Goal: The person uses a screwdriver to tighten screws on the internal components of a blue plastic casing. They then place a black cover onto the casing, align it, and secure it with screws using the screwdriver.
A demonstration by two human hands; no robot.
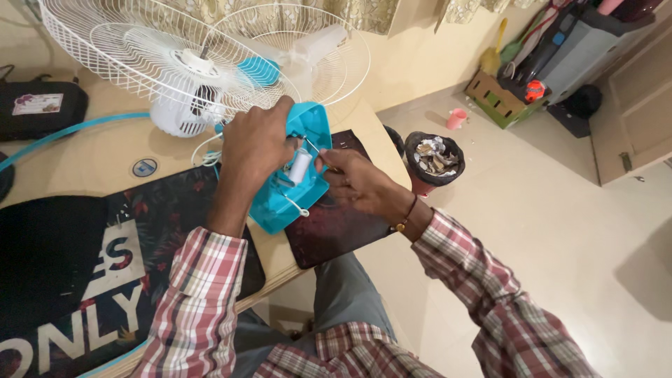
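Note:
My left hand [253, 148] grips the upper edge of a turquoise plastic fan housing [294, 199] that lies open on the table. Inside it sits a small white cylindrical part [300, 166] with thin white wires. My right hand [355, 183] pinches a thin metal tool or wire end right beside that white part. A white fan [189, 77] with wire grille guards and a turquoise hub lies on the table just behind the housing.
A dark mat [336, 224] lies under the housing on the beige table [98, 150]. A dark printed cloth covers the left. A black pouch sits far left. On the floor stand a bin of scraps [434, 155], a pink cup [456, 117] and a cardboard box [500, 98].

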